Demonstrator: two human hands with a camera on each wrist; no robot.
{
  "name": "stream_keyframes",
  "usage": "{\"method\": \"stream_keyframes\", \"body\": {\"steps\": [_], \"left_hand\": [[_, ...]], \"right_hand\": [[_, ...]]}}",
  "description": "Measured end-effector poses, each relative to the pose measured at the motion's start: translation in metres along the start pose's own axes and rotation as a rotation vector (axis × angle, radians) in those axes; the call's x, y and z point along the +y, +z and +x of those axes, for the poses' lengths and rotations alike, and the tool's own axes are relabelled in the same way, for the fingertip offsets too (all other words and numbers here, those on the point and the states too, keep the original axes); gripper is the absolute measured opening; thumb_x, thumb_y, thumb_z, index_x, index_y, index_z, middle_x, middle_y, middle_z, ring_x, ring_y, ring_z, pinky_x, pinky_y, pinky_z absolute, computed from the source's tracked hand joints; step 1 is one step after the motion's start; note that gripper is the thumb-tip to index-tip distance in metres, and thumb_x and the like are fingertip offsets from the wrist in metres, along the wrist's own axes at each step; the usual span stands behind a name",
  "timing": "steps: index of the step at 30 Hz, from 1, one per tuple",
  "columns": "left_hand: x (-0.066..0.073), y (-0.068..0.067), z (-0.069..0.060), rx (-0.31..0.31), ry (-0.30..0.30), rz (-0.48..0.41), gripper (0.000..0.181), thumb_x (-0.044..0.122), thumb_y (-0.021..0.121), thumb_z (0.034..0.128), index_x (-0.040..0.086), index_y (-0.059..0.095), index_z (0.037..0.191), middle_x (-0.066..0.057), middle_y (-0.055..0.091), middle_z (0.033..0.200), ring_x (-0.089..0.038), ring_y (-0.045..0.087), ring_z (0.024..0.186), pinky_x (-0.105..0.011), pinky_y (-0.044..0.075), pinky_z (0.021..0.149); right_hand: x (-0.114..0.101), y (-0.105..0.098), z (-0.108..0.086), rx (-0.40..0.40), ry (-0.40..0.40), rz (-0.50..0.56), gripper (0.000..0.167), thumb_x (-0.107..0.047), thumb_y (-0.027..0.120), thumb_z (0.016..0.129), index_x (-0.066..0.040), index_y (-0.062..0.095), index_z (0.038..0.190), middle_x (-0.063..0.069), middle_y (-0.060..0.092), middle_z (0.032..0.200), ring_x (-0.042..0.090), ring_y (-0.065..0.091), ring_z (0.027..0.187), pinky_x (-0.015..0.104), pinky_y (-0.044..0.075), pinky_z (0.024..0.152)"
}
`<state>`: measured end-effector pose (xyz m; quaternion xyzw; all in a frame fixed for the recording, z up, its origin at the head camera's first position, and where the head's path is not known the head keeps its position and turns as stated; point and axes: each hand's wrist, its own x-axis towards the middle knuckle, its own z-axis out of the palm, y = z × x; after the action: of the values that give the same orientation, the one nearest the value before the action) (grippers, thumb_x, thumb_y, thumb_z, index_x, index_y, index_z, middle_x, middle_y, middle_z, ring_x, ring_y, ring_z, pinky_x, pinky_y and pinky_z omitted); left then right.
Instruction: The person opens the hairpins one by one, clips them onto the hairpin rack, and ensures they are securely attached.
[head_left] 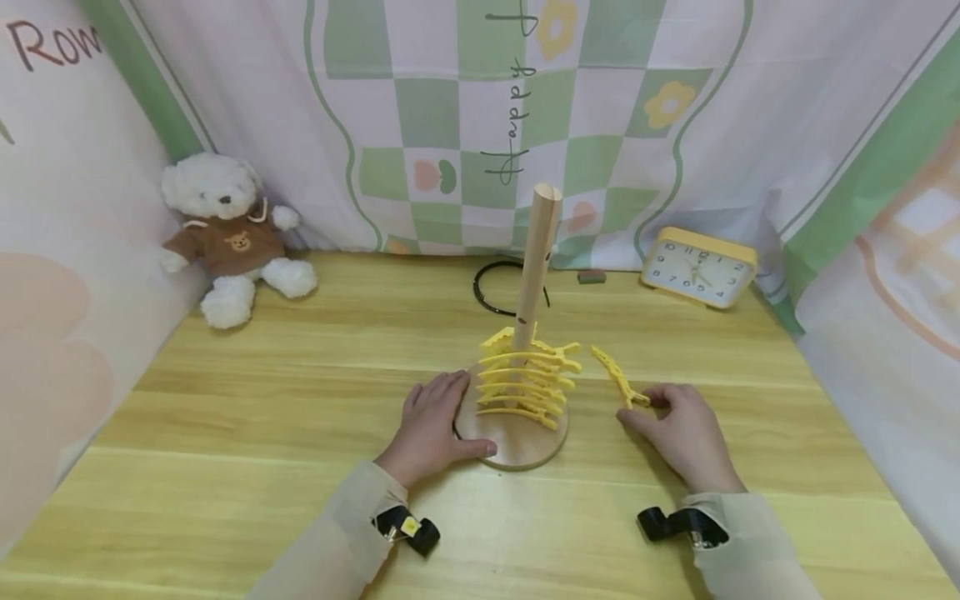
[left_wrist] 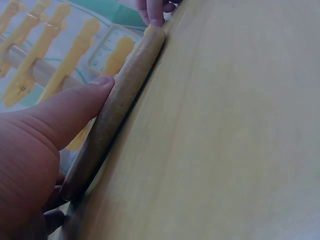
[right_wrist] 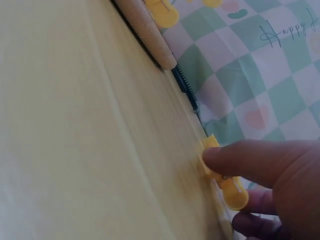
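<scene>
A round wooden base (head_left: 517, 450) carries an upright wooden post (head_left: 538, 250). Several yellow alligator hair clips (head_left: 525, 377) are stacked one above another around the post's lower part. My left hand (head_left: 431, 425) holds the base by its left edge, thumb on top of the rim; the wooden rim (left_wrist: 117, 115) shows close up in the left wrist view. To the right of the stand, my right hand (head_left: 686, 433) pinches the tail end of a separate yellow hair clip (head_left: 615, 375), low over the tabletop. In the right wrist view, the thumb covers part of that clip (right_wrist: 235, 195).
Behind the post lies a thin black hoop (head_left: 480, 292), beside a small dark block (head_left: 591, 277). A yellow alarm clock (head_left: 699, 268) stands at the back right. At the back left sits a white plush bear (head_left: 232, 237) in a brown top. Printed curtains (head_left: 427, 108) enclose the wooden table (head_left: 225, 450).
</scene>
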<state>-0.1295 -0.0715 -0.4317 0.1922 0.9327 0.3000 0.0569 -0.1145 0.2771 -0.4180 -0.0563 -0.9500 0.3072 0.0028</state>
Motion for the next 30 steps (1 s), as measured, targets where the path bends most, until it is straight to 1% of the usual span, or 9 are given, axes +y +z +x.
{"method": "stream_keyframes", "body": {"steps": [3,6,9,13,15,18,21,27,30], "left_hand": [[0.0,0.001,0.0,-0.001,-0.001,0.004,0.11,0.06,0.08,0.0761,0.006,0.03,0.158,-0.011,0.032,0.161,-0.031,0.021,0.151,-0.057,0.006,0.121],[0.0,0.001,0.0,-0.002,-0.003,0.003,0.11,0.06,0.08,0.0762,0.006,0.03,0.158,-0.011,0.032,0.162,-0.031,0.021,0.151,-0.057,0.006,0.121],[0.0,0.001,0.0,-0.003,-0.004,0.0,0.11,0.06,0.08,0.0762,0.006,0.03,0.158,-0.011,0.032,0.162,-0.031,0.021,0.151,-0.057,0.006,0.121],[0.0,0.0,0.0,-0.005,-0.006,-0.001,0.11,0.059,0.08,0.0763,0.007,0.029,0.158,-0.01,0.032,0.162,-0.031,0.021,0.151,-0.058,0.006,0.121],[0.0,0.0,0.0,-0.007,-0.007,0.0,0.109,0.059,0.08,0.0764,0.007,0.029,0.158,-0.01,0.032,0.162,-0.031,0.021,0.151,-0.058,0.006,0.121],[0.0,0.0,0.0,-0.003,-0.004,0.0,0.109,0.059,0.08,0.0764,0.006,0.03,0.158,-0.011,0.032,0.161,-0.032,0.021,0.15,-0.058,0.006,0.12],[0.001,0.0,0.0,-0.003,-0.002,-0.002,0.109,0.059,0.08,0.0764,0.006,0.03,0.158,-0.011,0.032,0.161,-0.032,0.021,0.15,-0.058,0.006,0.12],[0.001,-0.001,-0.001,-0.008,-0.006,-0.015,0.109,0.058,0.08,0.0767,0.006,0.029,0.158,-0.011,0.032,0.162,-0.032,0.021,0.151,-0.058,0.005,0.121],[0.001,-0.001,-0.001,-0.007,-0.003,-0.013,0.109,0.058,0.08,0.0768,0.006,0.029,0.158,-0.011,0.032,0.161,-0.032,0.021,0.151,-0.058,0.006,0.121]], "right_hand": [[0.001,0.0,-0.001,0.037,0.027,0.055,0.06,-0.044,0.073,0.09,0.001,0.062,0.128,0.024,0.061,0.119,0.034,0.058,0.1,0.044,0.049,0.08],[0.002,-0.001,-0.002,0.095,0.05,0.111,0.055,-0.04,0.071,0.092,0.0,0.061,0.128,0.021,0.066,0.114,0.026,0.061,0.091,0.028,0.049,0.068],[0.001,-0.004,-0.002,0.171,0.048,0.137,0.049,-0.036,0.071,0.093,-0.001,0.063,0.126,0.018,0.069,0.11,0.02,0.061,0.085,0.02,0.048,0.06],[0.0,-0.007,-0.002,0.246,0.024,0.185,0.044,-0.032,0.073,0.092,-0.002,0.067,0.123,0.012,0.07,0.105,0.01,0.055,0.077,0.018,0.045,0.055],[-0.001,-0.009,-0.003,0.268,0.008,0.229,0.041,-0.031,0.075,0.091,-0.002,0.069,0.12,0.005,0.069,0.1,0.007,0.055,0.073,0.019,0.045,0.052],[-0.006,-0.015,-0.006,0.3,-0.034,0.287,0.037,-0.027,0.078,0.089,-0.003,0.071,0.117,-0.008,0.066,0.092,0.005,0.054,0.069,0.019,0.043,0.049],[-0.014,-0.02,-0.011,0.34,-0.084,0.307,0.032,-0.021,0.079,0.088,-0.004,0.073,0.114,-0.017,0.063,0.087,0.005,0.053,0.067,0.018,0.041,0.047],[-0.031,-0.029,-0.019,0.379,-0.155,0.304,0.027,-0.013,0.081,0.085,-0.005,0.075,0.11,-0.009,0.061,0.076,0.006,0.051,0.066,0.019,0.036,0.045],[-0.038,-0.035,-0.023,0.393,-0.199,0.322,0.027,-0.008,0.081,0.084,-0.004,0.075,0.11,-0.009,0.061,0.075,0.006,0.05,0.066,0.019,0.035,0.046]]}}
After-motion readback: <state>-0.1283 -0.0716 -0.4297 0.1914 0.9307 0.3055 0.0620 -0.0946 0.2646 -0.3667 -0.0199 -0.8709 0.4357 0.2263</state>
